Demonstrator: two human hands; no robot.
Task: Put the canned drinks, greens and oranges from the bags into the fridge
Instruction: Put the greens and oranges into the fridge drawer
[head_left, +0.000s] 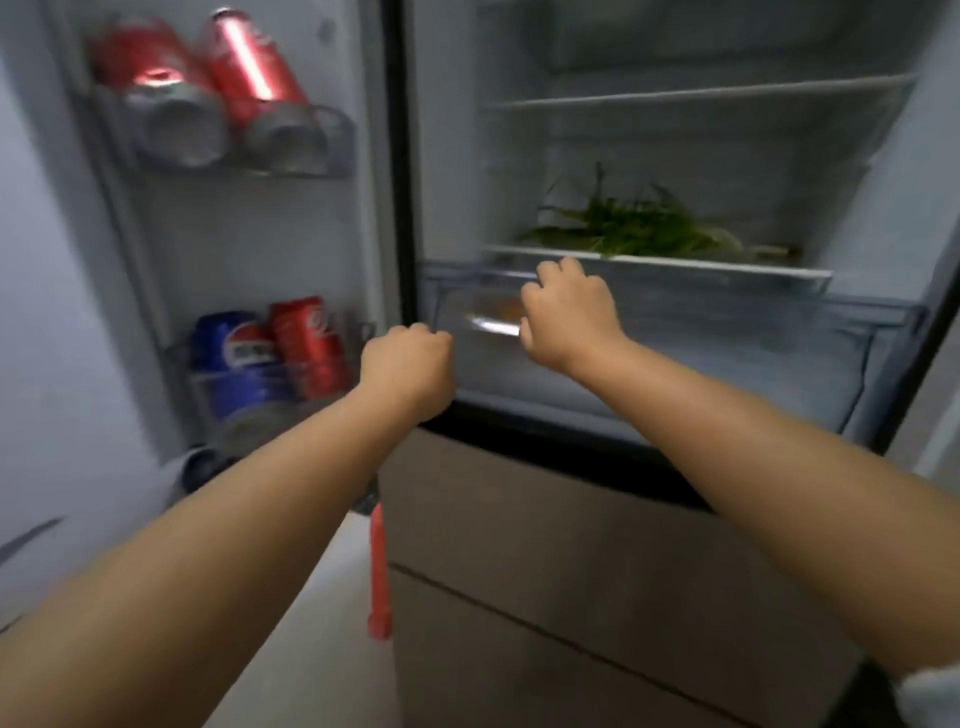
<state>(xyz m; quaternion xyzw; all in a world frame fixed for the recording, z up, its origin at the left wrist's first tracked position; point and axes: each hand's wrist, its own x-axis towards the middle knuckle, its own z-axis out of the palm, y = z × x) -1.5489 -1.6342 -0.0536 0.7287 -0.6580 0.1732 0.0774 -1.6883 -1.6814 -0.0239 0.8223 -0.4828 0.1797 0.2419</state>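
forearms reach in from 7 and 4 o'clock toward the open fridge. left hand (408, 370), just left of centre, is curled into a loose fist near the bottom edge of the fridge opening; i cannot tell whether it holds anything. right hand (569, 312), just right of centre, has its fingers hooked over the top front lip of the clear crisper drawer (675, 358), closed on that edge. a faint orange shape (511, 310) shows through the drawer front beside the hand, probably an orange, though it is too blurred to be sure.

further out at 9 o'clock, the lower door rack carries a blue pepsi can (236, 358) and a red cola can (310, 345) side by side. at 11 o'clock the upper door rack (332, 140) holds two more red cans (249, 65), leaning. at 1 o'clock the greens (631, 228) lie on the glass shelf (660, 262) directly above the drawer.

judging from this, the drawer is being worked. a one-handed grip well left of the drawer's middle could skew it on its runners and jam it. the greens hang close to the shelf's front edge, so a jolt could drag stems off. the tilted upper cans could topple if the door gets bumped.
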